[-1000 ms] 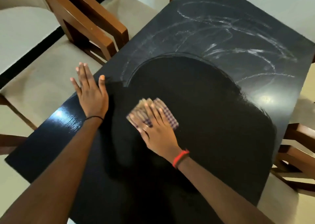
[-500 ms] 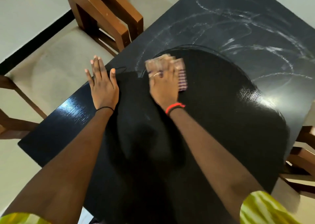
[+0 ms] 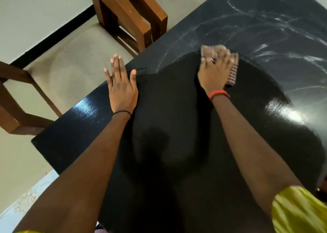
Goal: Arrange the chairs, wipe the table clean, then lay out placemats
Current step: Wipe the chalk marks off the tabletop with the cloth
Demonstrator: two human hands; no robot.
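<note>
Right hand (image 3: 215, 74) flat on cloth (image 3: 233, 70), black table (image 3: 265, 30)

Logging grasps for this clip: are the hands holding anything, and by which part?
Right hand presses the checked cloth onto the table, palm on its top; left hand lies flat, holding nothing.

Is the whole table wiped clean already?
No, white smears cover the far part of the table beyond the cloth under the right hand.

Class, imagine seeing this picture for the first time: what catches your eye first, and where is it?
The right hand presses a checked cloth on the black table, at the border between the dark wiped patch and the white smears across the far side. The left hand lies flat near the table's left edge, where a wooden chair stands.
</note>
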